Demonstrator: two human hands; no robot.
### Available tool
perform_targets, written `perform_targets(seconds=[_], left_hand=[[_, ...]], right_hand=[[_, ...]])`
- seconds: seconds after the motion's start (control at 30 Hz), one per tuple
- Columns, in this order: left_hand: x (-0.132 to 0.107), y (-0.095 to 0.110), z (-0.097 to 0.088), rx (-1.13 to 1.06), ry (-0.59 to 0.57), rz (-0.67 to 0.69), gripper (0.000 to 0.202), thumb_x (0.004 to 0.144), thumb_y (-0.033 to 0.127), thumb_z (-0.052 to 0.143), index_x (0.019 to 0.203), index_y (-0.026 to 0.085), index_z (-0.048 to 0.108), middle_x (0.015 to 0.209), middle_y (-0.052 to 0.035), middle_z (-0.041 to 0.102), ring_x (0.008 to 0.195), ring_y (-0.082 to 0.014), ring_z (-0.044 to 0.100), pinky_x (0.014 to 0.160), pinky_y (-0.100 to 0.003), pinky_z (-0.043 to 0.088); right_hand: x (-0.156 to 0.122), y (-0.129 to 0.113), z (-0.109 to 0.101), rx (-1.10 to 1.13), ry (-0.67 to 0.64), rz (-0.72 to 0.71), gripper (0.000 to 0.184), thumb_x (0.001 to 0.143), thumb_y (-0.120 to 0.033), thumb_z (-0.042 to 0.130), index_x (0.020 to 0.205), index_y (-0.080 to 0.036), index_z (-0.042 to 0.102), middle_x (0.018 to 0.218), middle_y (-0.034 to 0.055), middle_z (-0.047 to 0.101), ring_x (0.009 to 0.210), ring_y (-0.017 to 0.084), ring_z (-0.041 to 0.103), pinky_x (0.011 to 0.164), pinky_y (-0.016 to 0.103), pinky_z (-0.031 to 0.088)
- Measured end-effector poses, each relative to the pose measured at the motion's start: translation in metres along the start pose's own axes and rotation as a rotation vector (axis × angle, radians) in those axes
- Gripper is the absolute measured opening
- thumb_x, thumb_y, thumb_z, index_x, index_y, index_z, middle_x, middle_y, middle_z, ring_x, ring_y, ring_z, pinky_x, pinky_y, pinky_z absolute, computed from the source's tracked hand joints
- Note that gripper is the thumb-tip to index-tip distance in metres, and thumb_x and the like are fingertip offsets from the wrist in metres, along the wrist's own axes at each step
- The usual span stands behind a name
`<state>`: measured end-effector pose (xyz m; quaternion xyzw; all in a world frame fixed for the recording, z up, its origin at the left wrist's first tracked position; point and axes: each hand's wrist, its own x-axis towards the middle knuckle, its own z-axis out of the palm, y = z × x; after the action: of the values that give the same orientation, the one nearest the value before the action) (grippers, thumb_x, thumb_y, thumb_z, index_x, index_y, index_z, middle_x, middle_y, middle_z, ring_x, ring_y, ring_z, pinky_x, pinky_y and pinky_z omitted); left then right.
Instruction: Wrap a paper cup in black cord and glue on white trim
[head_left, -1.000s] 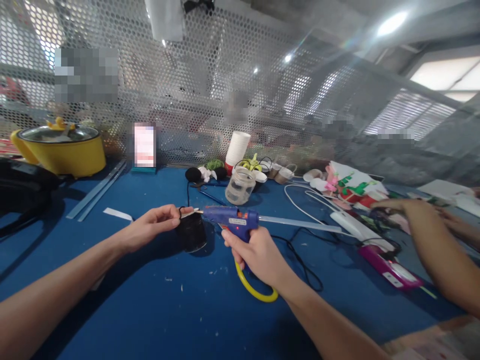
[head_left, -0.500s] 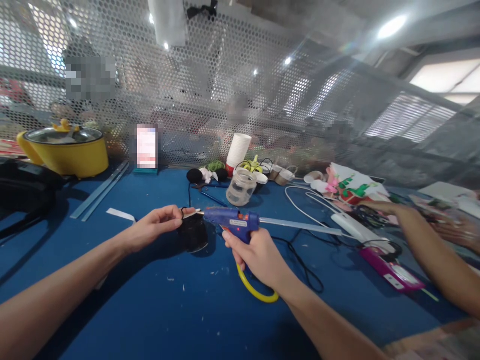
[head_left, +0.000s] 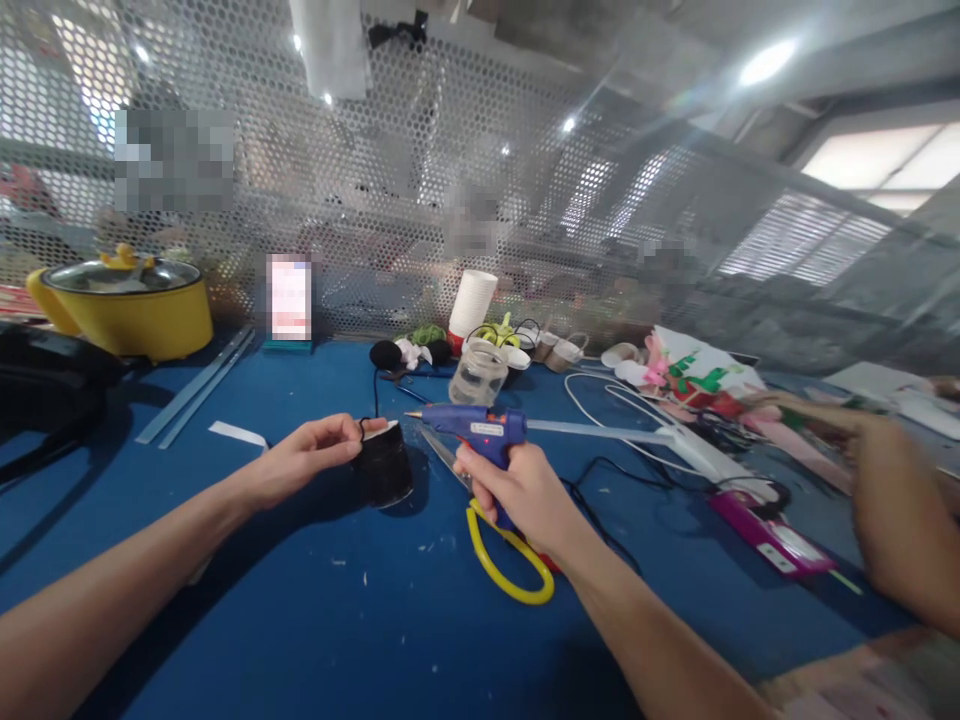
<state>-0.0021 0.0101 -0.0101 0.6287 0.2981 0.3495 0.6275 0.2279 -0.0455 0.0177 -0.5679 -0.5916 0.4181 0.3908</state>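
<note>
The work in hand looks part-way along. The black cup stands on the table, well short of its far edge, and its wall is already dark all round the visible side, with a pale lip showing at the top. The left hand has thumb and fingertips pinched together at the cup's rim, where a dark cord comes down to them; the cord is probably not yet fixed, since the fingers seem to pin it there.

The right hand is wrapped round the grip of a blue glue gun — its nozzle points at the rim but stands apart from it. Whether any glue lies on the rim cannot be told. Plenty of the clear glue stick sticks out behind the gun, so supply hardly looks short. What seems left is joining and settling the cord.

Yellow-handled scissors show below the right hand — held or merely lying there, it is unclear. Towards the far edge stands a clear jar.
</note>
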Motion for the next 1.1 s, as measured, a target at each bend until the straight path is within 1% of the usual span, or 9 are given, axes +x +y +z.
perform_targets(seconds=[0.17, 0.27, 0.37, 0.43, 0.57, 0.67, 0.77, 0.93, 1.1], left_hand=[[0.0, 0.001, 0.0, 0.022, -0.01, 0.019, 0.017, 0.078, 0.03, 0.057, 0.067, 0.018, 0.051, 0.109, -0.0093, 0.064, 0.128, -0.0244, 0.032, 0.104, -0.044, 0.016], [0.0, 0.001, -0.001, 0.035, -0.017, 0.02, 0.017, 0.079, 0.03, 0.055, 0.067, 0.018, 0.05, 0.111, -0.0105, 0.063, 0.129, -0.0251, 0.03, 0.104, -0.045, 0.017], [0.0, 0.0, -0.001, 0.038, -0.011, 0.019, 0.018, 0.079, 0.03, 0.055, 0.067, 0.018, 0.049, 0.117, -0.0117, 0.059, 0.13, -0.0264, 0.028, 0.103, -0.045, 0.018], [0.0, 0.001, 0.0, 0.043, -0.011, 0.021, 0.019, 0.079, 0.03, 0.055, 0.066, 0.018, 0.049, 0.115, -0.0114, 0.06, 0.13, -0.026, 0.028, 0.103, -0.044, 0.018], [-0.001, 0.003, 0.001, 0.062, -0.016, 0.02, 0.019, 0.079, 0.032, 0.055, 0.066, 0.018, 0.049, 0.113, -0.0096, 0.062, 0.13, -0.0255, 0.027, 0.103, -0.043, 0.019], [-0.001, 0.003, 0.001, 0.068, -0.029, 0.027, 0.019, 0.079, 0.032, 0.055, 0.067, 0.018, 0.05, 0.115, -0.01, 0.06, 0.13, -0.0251, 0.026, 0.102, -0.043, 0.02], [0.0, 0.002, 0.0, 0.07, -0.04, 0.038, 0.018, 0.08, 0.031, 0.054, 0.068, 0.018, 0.049, 0.119, -0.0112, 0.058, 0.13, -0.0247, 0.028, 0.102, -0.043, 0.02], [0.0, 0.003, 0.002, 0.063, -0.036, 0.032, 0.02, 0.079, 0.032, 0.056, 0.067, 0.018, 0.049, 0.116, -0.0118, 0.059, 0.13, -0.0256, 0.026, 0.103, -0.045, 0.019], [-0.001, 0.004, 0.004, 0.064, -0.039, 0.027, 0.019, 0.078, 0.032, 0.055, 0.067, 0.018, 0.049, 0.111, -0.0107, 0.061, 0.13, -0.0254, 0.026, 0.102, -0.046, 0.018]], right_hand=[[0.007, -0.003, -0.013, 0.173, -0.015, 0.015, 0.03, 0.07, -0.032, 0.06, 0.049, -0.014, 0.048, 0.036, -0.0052, 0.044, 0.032, 0.004, 0.039, 0.038, 0.018, 0.032], [0.017, -0.008, -0.027, 0.281, 0.064, 0.015, 0.022, 0.067, -0.028, 0.064, 0.055, -0.013, 0.053, 0.044, -0.0039, 0.051, 0.036, 0.005, 0.044, 0.038, 0.017, 0.035], [0.04, -0.014, -0.043, 0.345, 0.189, 0.055, 0.012, 0.07, -0.021, 0.063, 0.064, -0.012, 0.057, 0.052, -0.0026, 0.055, 0.042, 0.005, 0.048, 0.038, 0.015, 0.038], [0.06, -0.016, -0.053, 0.357, 0.231, 0.085, 0.011, 0.075, -0.016, 0.059, 0.064, -0.012, 0.057, 0.053, -0.0024, 0.054, 0.043, 0.005, 0.048, 0.037, 0.013, 0.038], [0.099, -0.012, -0.064, 0.354, 0.215, 0.171, 0.02, 0.079, -0.013, 0.055, 0.059, -0.012, 0.053, 0.049, -0.0022, 0.052, 0.038, 0.004, 0.045, 0.034, 0.012, 0.037], [0.116, -0.006, -0.067, 0.353, 0.169, 0.254, 0.023, 0.081, -0.014, 0.053, 0.058, -0.012, 0.051, 0.045, -0.0022, 0.051, 0.035, 0.003, 0.043, 0.033, 0.013, 0.037], [0.122, -0.003, -0.07, 0.343, 0.141, 0.293, 0.025, 0.082, -0.022, 0.054, 0.059, -0.012, 0.051, 0.045, -0.001, 0.053, 0.035, 0.004, 0.044, 0.035, 0.014, 0.04], [0.114, -0.002, -0.08, 0.296, 0.126, 0.297, 0.031, 0.081, -0.039, 0.053, 0.065, -0.013, 0.055, 0.049, 0.0031, 0.059, 0.04, 0.008, 0.052, 0.041, 0.021, 0.048], [0.106, 0.0, -0.086, 0.247, 0.178, 0.248, 0.023, 0.078, -0.036, 0.058, 0.067, -0.015, 0.056, 0.046, 0.0017, 0.059, 0.039, 0.01, 0.054, 0.04, 0.022, 0.049]])
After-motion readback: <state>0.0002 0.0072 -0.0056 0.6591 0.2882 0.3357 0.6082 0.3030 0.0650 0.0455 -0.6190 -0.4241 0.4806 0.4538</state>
